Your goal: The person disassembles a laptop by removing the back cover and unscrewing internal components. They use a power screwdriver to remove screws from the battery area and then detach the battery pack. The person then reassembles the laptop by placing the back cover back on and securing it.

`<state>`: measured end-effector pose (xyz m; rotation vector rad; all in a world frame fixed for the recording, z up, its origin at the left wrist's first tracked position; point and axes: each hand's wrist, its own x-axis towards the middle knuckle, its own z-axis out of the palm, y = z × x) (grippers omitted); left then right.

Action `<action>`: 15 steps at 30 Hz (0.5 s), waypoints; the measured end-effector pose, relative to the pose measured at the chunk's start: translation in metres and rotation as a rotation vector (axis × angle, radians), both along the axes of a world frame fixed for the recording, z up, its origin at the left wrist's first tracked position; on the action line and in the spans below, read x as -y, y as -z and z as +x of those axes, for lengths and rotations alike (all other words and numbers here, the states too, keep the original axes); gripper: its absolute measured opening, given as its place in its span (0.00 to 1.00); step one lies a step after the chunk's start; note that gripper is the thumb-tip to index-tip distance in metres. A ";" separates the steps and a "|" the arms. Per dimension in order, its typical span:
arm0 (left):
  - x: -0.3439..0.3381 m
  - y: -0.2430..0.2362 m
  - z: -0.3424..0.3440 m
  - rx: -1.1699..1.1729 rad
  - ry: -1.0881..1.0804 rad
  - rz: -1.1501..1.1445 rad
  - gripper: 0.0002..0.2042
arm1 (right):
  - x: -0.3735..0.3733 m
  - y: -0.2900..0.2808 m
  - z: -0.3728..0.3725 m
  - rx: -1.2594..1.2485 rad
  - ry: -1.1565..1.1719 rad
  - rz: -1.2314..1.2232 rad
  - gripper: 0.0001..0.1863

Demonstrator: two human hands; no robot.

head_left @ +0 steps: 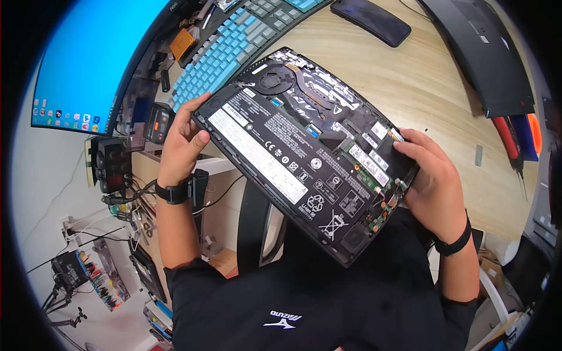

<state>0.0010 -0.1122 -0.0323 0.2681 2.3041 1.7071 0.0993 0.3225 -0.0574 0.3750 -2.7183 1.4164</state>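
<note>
Opened laptop (304,146) held up w/ 2 hands, mid-frame, over the desk's near edge.

Nearest, bottom of frame: black shirt, both forearms coming up, a black band on each wrist. Left hand (181,143) grips the laptop's left edge, thumb on the underside near the corner, fingers curled behind. Right hand (433,181) grips the right edge, fingers wrapped on top by the circuit boards. Laptop is bottom-up, cover off: long black battery w/ white labels along the near side, fan and copper heat pipes at the far side, green memory sticks at right. Beyond it: wooden desk (433,82); blue-and-grey keyboard (234,47) upper left, part hidden by the laptop; black phone (370,20) top centre; curved monitor (93,58) w/ blue screen far upper left; red-handled tools (515,140) at right edge.
</note>
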 end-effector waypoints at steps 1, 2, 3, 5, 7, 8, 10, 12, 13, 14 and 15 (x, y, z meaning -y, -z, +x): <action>-0.001 0.002 0.002 -0.003 -0.001 0.004 0.45 | -0.002 0.002 -0.002 -0.005 0.010 0.011 0.31; -0.001 0.004 0.003 -0.010 -0.002 0.008 0.44 | -0.003 0.003 -0.004 -0.010 0.020 0.022 0.32; 0.000 0.007 0.004 -0.019 -0.004 0.009 0.44 | -0.002 -0.001 -0.007 0.018 0.035 0.025 0.31; -0.001 0.014 0.007 -0.041 -0.003 0.017 0.42 | -0.002 -0.001 -0.011 -0.019 0.087 0.051 0.30; -0.005 0.021 0.012 -0.033 -0.015 0.053 0.42 | -0.002 -0.001 -0.012 -0.039 0.144 0.069 0.29; -0.007 0.024 0.015 -0.028 -0.021 0.071 0.42 | -0.003 0.000 -0.013 -0.036 0.164 0.081 0.29; -0.008 0.028 0.022 -0.025 -0.035 0.058 0.42 | -0.004 0.002 -0.016 -0.029 0.198 0.102 0.29; -0.006 0.040 0.029 -0.030 -0.068 0.052 0.42 | -0.004 -0.001 -0.018 -0.024 0.206 0.153 0.29; -0.006 0.043 0.031 -0.015 -0.061 0.056 0.42 | -0.004 -0.001 -0.018 -0.021 0.208 0.176 0.28; -0.007 0.046 0.033 -0.021 -0.067 0.070 0.42 | -0.004 -0.002 -0.019 -0.005 0.213 0.166 0.28; -0.007 0.049 0.035 -0.028 -0.074 0.081 0.42 | -0.004 -0.001 -0.020 0.012 0.217 0.151 0.28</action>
